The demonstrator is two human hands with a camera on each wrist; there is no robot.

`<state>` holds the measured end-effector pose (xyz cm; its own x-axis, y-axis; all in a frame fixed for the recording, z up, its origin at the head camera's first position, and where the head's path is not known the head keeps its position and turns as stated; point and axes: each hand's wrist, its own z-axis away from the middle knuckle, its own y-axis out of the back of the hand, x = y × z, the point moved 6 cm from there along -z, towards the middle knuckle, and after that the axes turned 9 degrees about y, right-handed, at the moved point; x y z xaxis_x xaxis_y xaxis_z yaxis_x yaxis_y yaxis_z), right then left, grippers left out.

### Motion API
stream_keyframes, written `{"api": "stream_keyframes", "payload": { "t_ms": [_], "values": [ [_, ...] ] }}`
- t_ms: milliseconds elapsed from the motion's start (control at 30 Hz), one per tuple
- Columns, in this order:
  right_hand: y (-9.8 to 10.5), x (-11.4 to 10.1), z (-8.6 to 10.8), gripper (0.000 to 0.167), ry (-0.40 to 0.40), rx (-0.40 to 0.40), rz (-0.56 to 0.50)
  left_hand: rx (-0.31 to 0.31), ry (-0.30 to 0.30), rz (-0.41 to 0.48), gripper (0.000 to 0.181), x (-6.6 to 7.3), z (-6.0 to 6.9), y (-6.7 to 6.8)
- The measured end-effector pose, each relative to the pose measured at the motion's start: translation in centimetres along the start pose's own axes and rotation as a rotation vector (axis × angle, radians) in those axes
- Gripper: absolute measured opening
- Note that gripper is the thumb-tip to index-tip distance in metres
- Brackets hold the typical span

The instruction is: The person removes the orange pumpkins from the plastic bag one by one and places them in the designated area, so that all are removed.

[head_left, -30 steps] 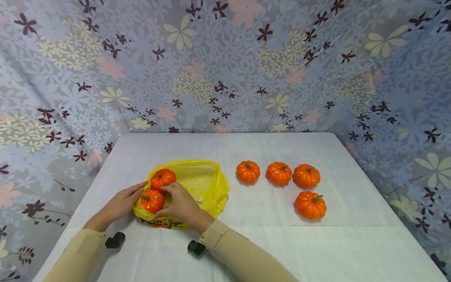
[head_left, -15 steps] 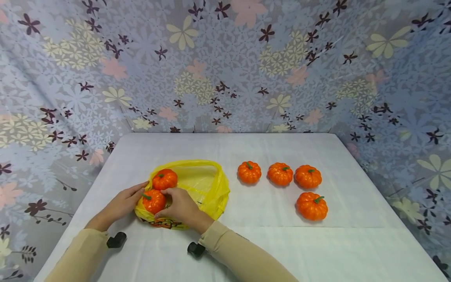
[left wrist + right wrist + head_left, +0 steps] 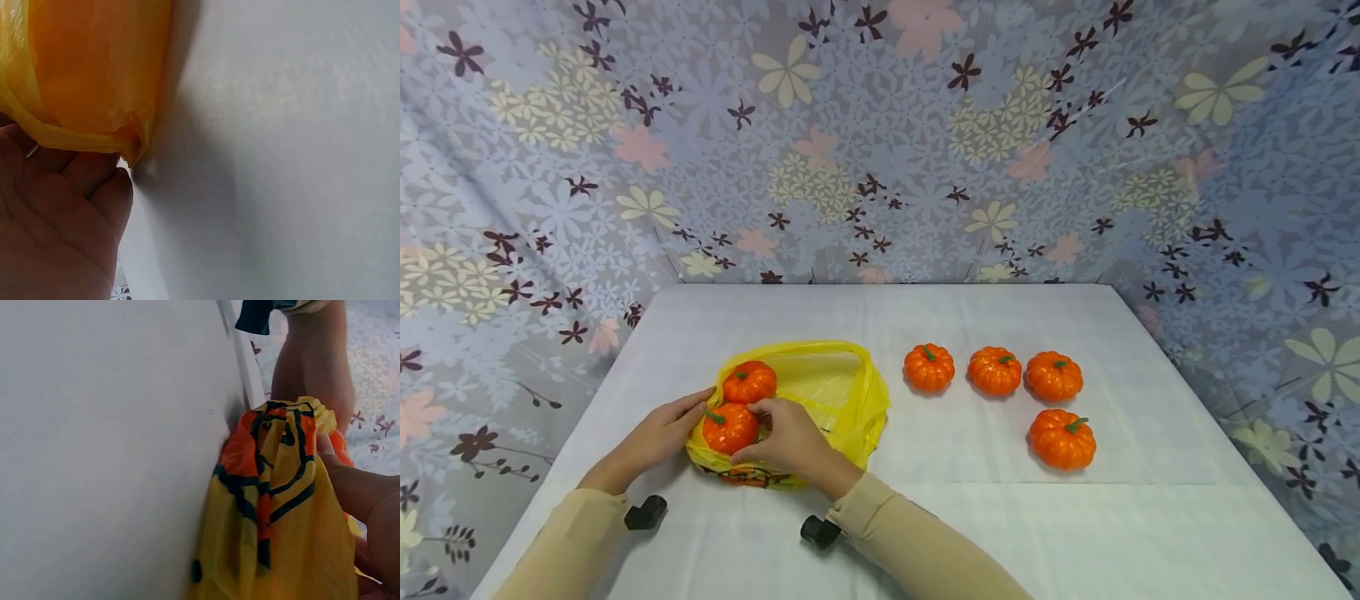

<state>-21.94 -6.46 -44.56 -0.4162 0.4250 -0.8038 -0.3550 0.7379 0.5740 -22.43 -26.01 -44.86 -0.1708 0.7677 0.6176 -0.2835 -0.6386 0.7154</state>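
Note:
An orange toy pumpkin (image 3: 730,429) with a green stem sits at the near left inside a yellow plastic bag (image 3: 820,375), whose mouth faces up. My right hand (image 3: 793,442) grips this pumpkin from its right side, thumb at the near edge. Just behind it in the bag lies a second pumpkin (image 3: 749,382). My left hand (image 3: 662,429) rests along the bag's left side with fingers extended. In the left wrist view the left palm (image 3: 56,225) is against the bag (image 3: 94,69); some fingertips are hidden. Black and orange print covers the bag (image 3: 269,506) in the right wrist view.
On the white table (image 3: 970,533), to the right of the bag, stand several more pumpkins (image 3: 928,368), one of them (image 3: 1062,439) nearer the front. A floral cloth (image 3: 880,142) hangs behind the table. Black devices (image 3: 646,512) are worn at both wrists.
The near pumpkin in the bag has shifted slightly to the right and turned a little with my right hand. My left hand stays against the bag. The other pumpkins have not moved.

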Motion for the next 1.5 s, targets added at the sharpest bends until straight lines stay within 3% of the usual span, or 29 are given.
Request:
{"api": "stream_keyframes", "payload": {
  "t_ms": [200,567,1033,1500],
  "values": [
    [1.1,-0.1,0.6,0.074,-0.008,0.025,-0.023,0.0,0.001,-0.004,0.062,0.2,0.0,-0.2],
    [4.4,-0.7,1.7,0.072,0.069,0.09,-0.232,-0.01,0.017,-0.006,0.063,0.1,0.2,-0.3],
    [8.2,0.1,3.0,0.065,0.113,0.2,-0.245,0.021,-0.019,-0.025,0.061,0.2,0.1,-0.2],
    [12.3,2.2,5.5,0.062,0.103,0.292,-0.195,-0.007,0.0,-0.017,0.063,-0.2,-0.3,-0.3]
  ]
}}
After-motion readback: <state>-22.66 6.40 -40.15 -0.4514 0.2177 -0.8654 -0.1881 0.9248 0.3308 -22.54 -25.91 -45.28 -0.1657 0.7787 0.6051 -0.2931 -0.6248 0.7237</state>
